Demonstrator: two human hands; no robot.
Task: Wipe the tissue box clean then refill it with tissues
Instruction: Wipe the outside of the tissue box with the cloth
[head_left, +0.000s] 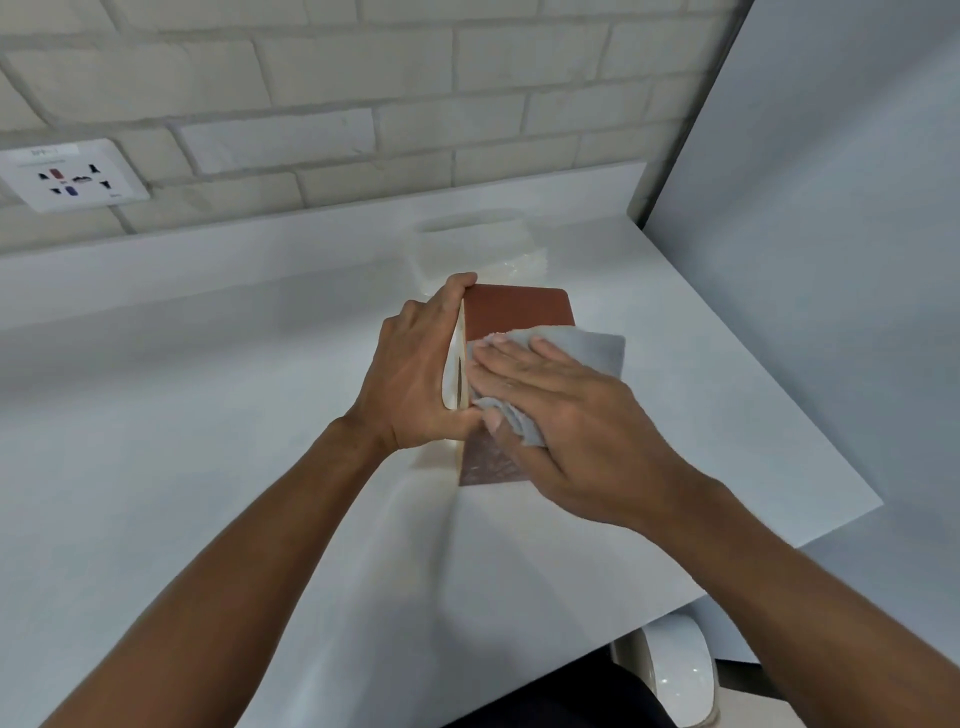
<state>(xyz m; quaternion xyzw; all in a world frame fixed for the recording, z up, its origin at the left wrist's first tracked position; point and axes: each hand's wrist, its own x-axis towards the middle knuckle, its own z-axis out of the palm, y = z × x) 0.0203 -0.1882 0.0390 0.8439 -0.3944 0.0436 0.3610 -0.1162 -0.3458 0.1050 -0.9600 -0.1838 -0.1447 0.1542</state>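
Observation:
A brown tissue box stands on its side on the white counter, its cream slotted face turned left. My left hand grips that left side, fingers curled over the far top edge and thumb at the near end. My right hand lies flat on a grey cloth and presses it against the box's upward brown face. Behind the box, a clear plastic pack of white tissues rests near the wall.
A white brick wall with a power socket plate rises behind the counter. A pale partition bounds the right side. The counter's right edge runs diagonally, with a white rounded object on the floor below it.

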